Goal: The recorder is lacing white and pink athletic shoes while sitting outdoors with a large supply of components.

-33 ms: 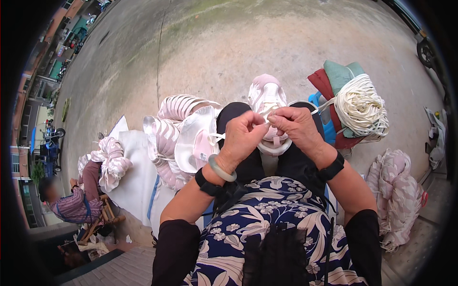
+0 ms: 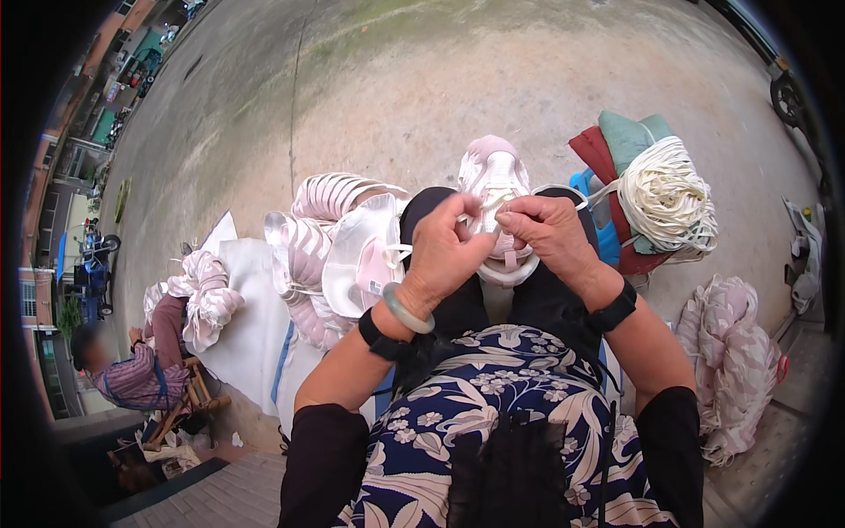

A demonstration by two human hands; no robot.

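Observation:
A pink-and-white shoe (image 2: 493, 158) lies between my knees with its toe pointing away; my hands partly cover its middle. Above it, my right hand (image 2: 547, 231) pinches thumb and forefinger together on what looks like a thin white lace. My left hand (image 2: 451, 251) is beside it, thumb and forefinger apart, the upper finger smeared by motion and the lower fingers curled out of sight. A white lace (image 2: 563, 188) loops out past my right hand over the knee. Another white strand (image 2: 400, 249) shows beside my left hand.
Pink-and-white shoe uppers (image 2: 304, 251) are piled on a white sheet (image 2: 251, 321) at my left. A hank of white laces (image 2: 666, 195) rests on red and green cloth over a blue stool (image 2: 606, 238). A tied bundle (image 2: 726, 370) lies at right. Another person (image 2: 136, 383) sits far left.
My left thumb and forefinger, pressed together earlier, have parted, and the forefinger has lifted. The right hand stays pinched in nearly the same place. The shoe has hardly moved.

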